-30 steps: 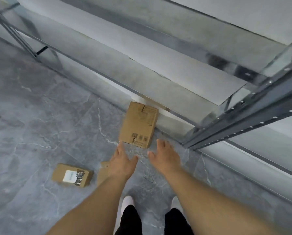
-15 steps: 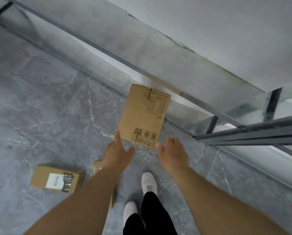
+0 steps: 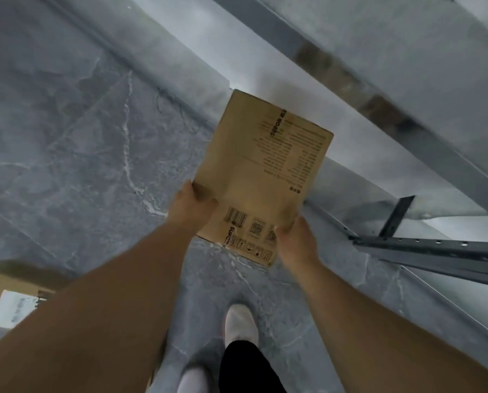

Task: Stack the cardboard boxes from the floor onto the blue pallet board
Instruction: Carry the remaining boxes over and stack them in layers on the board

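Grey marble floor [image 3: 67, 143] fills everything left of and below both hands; metal shelving [image 3: 435, 251] runs diagonally beyond and to the right of the right hand, lower shelf edge just past the far end of the box. Step in hand: pickup of the flat cardboard box [image 3: 262, 171], printed face up, barcode end toward the person. It sits between the hands and extends away from them toward the shelving; can't tell whether it's clear of the floor yet. Left hand [image 3: 190, 211] grips the near-left edge, thumb on the top face, other fingers hidden under or behind the box. Right hand [image 3: 294, 239] grips the near-right corner, fingers curled around the edge. A second box [image 3: 7, 296] with a white label lies on the floor well left of the left forearm, mostly cut off by it. White shoes [image 3: 241, 324] below the hands. Blue pallet board not in frame. Next, probably: lift clear of the shelf edge, turn to find the pallet, carry level. Grip is on the near end only, so the far end may sag or tip.
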Action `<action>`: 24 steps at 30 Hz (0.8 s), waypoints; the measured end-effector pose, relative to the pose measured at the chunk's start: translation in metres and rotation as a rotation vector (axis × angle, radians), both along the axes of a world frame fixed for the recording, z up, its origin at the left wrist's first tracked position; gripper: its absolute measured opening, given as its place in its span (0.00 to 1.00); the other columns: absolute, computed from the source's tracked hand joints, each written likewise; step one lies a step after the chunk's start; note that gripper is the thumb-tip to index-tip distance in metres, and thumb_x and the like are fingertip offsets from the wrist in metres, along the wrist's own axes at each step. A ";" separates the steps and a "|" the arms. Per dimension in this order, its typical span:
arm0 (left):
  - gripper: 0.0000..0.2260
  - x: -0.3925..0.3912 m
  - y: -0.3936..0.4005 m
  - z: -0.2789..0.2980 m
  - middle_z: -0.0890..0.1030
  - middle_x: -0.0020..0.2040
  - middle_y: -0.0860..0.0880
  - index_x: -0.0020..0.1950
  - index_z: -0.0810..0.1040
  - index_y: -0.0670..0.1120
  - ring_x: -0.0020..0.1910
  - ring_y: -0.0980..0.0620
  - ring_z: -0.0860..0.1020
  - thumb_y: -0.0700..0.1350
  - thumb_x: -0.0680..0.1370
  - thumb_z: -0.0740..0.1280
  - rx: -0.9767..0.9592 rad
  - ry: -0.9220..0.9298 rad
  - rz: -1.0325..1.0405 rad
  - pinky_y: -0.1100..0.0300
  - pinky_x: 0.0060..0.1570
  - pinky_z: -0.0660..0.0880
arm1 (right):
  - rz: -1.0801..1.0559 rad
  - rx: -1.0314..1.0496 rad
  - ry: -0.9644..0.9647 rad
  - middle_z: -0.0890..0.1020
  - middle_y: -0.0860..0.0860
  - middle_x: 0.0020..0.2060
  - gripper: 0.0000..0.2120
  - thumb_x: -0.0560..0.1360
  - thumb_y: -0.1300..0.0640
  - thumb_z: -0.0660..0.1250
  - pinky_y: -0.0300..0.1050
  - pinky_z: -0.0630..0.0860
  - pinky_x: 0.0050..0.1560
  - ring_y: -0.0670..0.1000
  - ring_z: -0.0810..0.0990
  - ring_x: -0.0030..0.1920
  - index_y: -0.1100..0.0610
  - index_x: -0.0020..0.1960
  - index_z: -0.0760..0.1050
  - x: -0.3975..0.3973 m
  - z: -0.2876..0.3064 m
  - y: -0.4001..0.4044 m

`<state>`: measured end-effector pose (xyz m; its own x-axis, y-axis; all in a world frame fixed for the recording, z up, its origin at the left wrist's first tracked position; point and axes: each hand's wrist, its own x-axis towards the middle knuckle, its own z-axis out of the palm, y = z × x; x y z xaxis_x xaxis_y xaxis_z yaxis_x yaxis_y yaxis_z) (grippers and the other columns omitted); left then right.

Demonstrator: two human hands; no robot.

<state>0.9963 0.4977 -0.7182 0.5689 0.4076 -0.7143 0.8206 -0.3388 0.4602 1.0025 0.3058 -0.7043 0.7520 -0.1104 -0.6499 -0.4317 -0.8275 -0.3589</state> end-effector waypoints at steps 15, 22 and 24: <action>0.24 -0.140 -0.042 0.128 0.73 0.56 0.44 0.69 0.62 0.44 0.52 0.43 0.73 0.42 0.74 0.65 -0.068 0.104 -0.034 0.54 0.50 0.70 | -0.158 0.054 0.093 0.73 0.50 0.43 0.05 0.76 0.59 0.62 0.41 0.67 0.41 0.49 0.71 0.40 0.54 0.47 0.66 -0.119 0.130 -0.048; 0.27 -0.205 -0.083 0.253 0.74 0.60 0.42 0.71 0.60 0.45 0.55 0.40 0.74 0.42 0.74 0.66 -0.038 0.098 -0.177 0.55 0.46 0.67 | -0.276 0.079 0.116 0.76 0.55 0.54 0.15 0.74 0.57 0.62 0.50 0.75 0.55 0.55 0.76 0.52 0.58 0.60 0.69 -0.201 0.255 -0.092; 0.28 -0.219 -0.100 0.288 0.74 0.62 0.41 0.72 0.60 0.45 0.56 0.40 0.74 0.41 0.74 0.66 -0.035 0.087 -0.247 0.55 0.46 0.67 | -0.328 0.080 0.130 0.75 0.57 0.56 0.18 0.74 0.57 0.61 0.53 0.75 0.57 0.56 0.76 0.55 0.58 0.62 0.67 -0.226 0.289 -0.109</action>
